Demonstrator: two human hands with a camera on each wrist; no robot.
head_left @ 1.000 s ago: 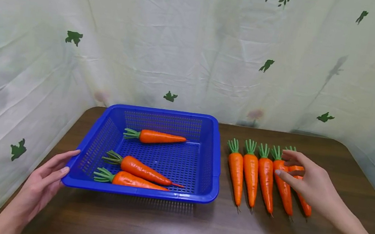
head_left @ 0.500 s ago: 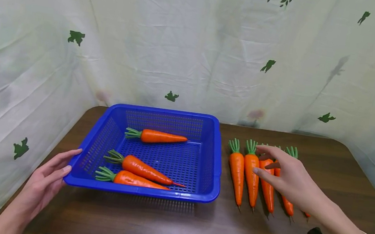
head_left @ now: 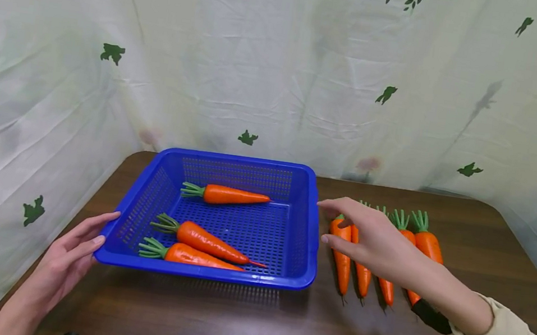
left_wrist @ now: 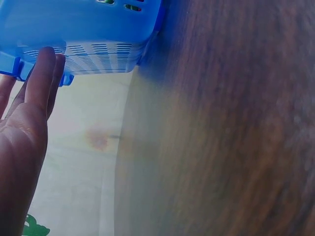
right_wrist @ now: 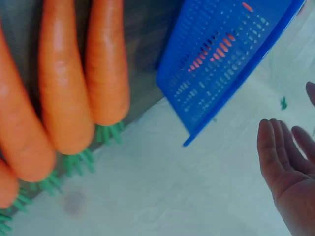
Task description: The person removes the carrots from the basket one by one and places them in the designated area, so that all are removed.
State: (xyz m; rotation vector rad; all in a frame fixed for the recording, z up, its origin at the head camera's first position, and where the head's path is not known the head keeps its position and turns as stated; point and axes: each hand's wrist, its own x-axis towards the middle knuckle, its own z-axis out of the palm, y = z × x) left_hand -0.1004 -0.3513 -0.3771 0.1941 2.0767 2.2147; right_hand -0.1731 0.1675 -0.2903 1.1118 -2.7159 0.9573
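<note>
A blue perforated plastic basket (head_left: 204, 272) sits on the table, with three orange carrots in it: one near the back (head_left: 236, 196) and two close together at the front (head_left: 210, 242). My left hand (head_left: 65, 257) touches the basket's left rim with nearly straight fingers, which the left wrist view shows lying against its outer side. To the right of the basket, several carrots (head_left: 342, 256) lie side by side, green tops to the back. My right hand (head_left: 366, 234) holds nothing. It hovers over the left carrots of this row, fingers relaxed, tips pointing at the basket's right rim, partly covering the carrots.
A dark wooden table (head_left: 238, 322) carries everything. Pale cloth (head_left: 280, 78) with green leaf and bird shapes hangs behind it and along both sides. A black strap (head_left: 429, 315) shows at my right wrist, below a cream sleeve (head_left: 501, 334).
My right hand has moved left, from over the right end of the carrot row to its left end beside the basket. My left hand stays at the rim.
</note>
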